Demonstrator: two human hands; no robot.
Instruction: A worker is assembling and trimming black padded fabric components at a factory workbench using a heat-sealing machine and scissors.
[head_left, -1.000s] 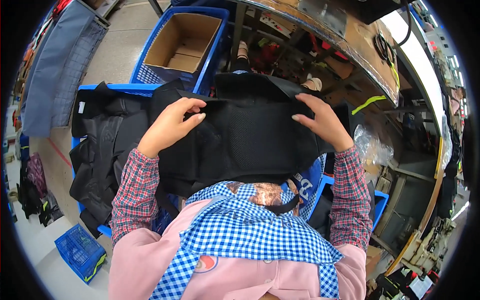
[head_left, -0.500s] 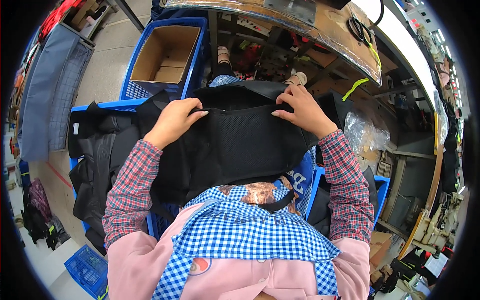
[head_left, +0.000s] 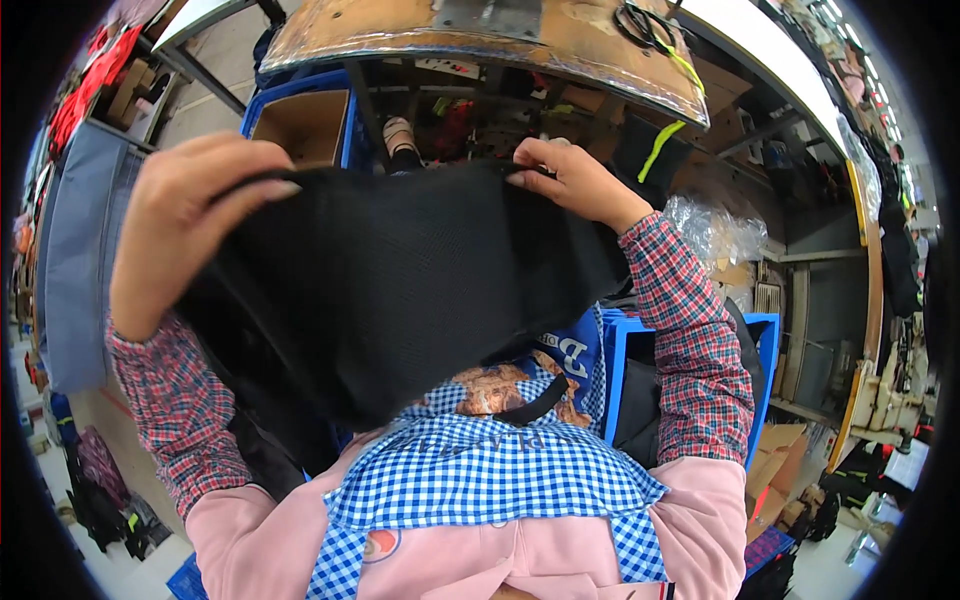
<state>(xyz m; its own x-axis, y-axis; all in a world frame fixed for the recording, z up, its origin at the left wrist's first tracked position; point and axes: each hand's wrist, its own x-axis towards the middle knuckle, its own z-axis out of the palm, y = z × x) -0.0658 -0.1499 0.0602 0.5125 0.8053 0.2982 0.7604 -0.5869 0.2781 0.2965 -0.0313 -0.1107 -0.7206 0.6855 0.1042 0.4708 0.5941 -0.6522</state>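
Two hands, my left hand (head_left: 195, 205) and my right hand (head_left: 575, 180), hold up a big black cloth piece (head_left: 400, 280) by its far edge. My left hand pinches one end, with the thumb below and the fingers bent over the top. It looks a bit blurry, and it looks bigger than my other hand, so it is nearer to the camera. My right hand pinches the edge too, thumb under, fingers curled, well apart from my left.

The cloth hangs between my hands and comes down toward my tummy, in front of my blue checked apron (head_left: 490, 470). Both arms reach forward, and my elbows stick out to the sides. My left wrist is bent so that the fingers point to the right. My right wrist leans in to the left.

Just past my left fingertips is a brown box (head_left: 300, 125) in a blue crate (head_left: 352, 135). Farther ahead of both hands is a counter (head_left: 390, 38). Crinkly clear plastic (head_left: 715, 228) lies to the right of my right hand.
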